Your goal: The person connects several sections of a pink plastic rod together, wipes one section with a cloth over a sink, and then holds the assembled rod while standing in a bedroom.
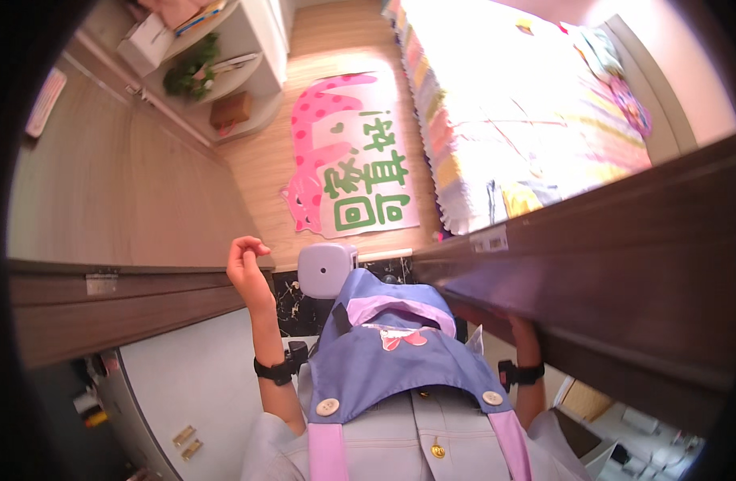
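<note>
Probably heavy and stiff, the dark brown door (pixel 608 264) would be swung rather than lifted; its smooth face is judged a little slippery, so it would best be held at an edge, no handle being made out. By contrast, the lavender box (pixel 326 269) is judged light and hard, best taken by its rounded sides. The door is set on the right, and the right hand (pixel 514 322) is held close by its near side; whether it is gripped or merely touched cannot be told in the shade. The left hand (pixel 248 263) is raised well apart from it, loosely curled, with nothing seen in it. Just to its right the box is placed, short of the pink-and-white mat (pixel 324 112).
</note>
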Demonstrator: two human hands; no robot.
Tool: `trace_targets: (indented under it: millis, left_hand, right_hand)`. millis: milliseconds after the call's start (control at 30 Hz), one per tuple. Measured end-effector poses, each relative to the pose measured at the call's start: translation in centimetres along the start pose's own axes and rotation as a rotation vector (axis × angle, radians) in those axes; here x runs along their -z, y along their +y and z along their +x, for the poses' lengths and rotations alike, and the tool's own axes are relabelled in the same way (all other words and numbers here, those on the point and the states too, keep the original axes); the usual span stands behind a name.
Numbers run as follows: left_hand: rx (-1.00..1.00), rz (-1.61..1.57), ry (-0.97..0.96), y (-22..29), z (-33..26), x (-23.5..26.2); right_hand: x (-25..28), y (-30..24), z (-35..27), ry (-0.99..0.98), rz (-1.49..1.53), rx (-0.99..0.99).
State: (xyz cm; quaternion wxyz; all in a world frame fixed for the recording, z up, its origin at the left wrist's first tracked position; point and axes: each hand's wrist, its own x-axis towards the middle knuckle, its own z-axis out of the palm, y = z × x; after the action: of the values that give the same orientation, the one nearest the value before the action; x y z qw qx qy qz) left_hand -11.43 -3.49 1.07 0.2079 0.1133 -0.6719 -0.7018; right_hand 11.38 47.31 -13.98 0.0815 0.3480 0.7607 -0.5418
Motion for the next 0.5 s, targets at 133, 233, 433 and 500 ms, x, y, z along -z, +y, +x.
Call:
trace_targets:
  millis: [133, 233, 433, 500]
  left_hand:
    - [0.054, 0.021, 0.081, -1.1, -1.1, 0.9]
    - [0.085, 0.008, 0.156, -0.4, -1.0, 1.4]
    - [0.056, 0.042, 0.216, 0.0, -1.2, 2.2]
    - [0.055, 0.024, 0.213, -0.5, -1.0, 2.5]
  right_hand:
    - [1.4, 2.8, 0.0, -0.035, 0.022, -0.099]
    - [1.7, 3.8, 0.4, -0.06, 0.023, -0.14]
    - [1.9, 4.2, 1.6, -0.076, 0.019, -0.194]
    - [2.2, 4.1, 1.5, -0.056, 0.023, -0.208]
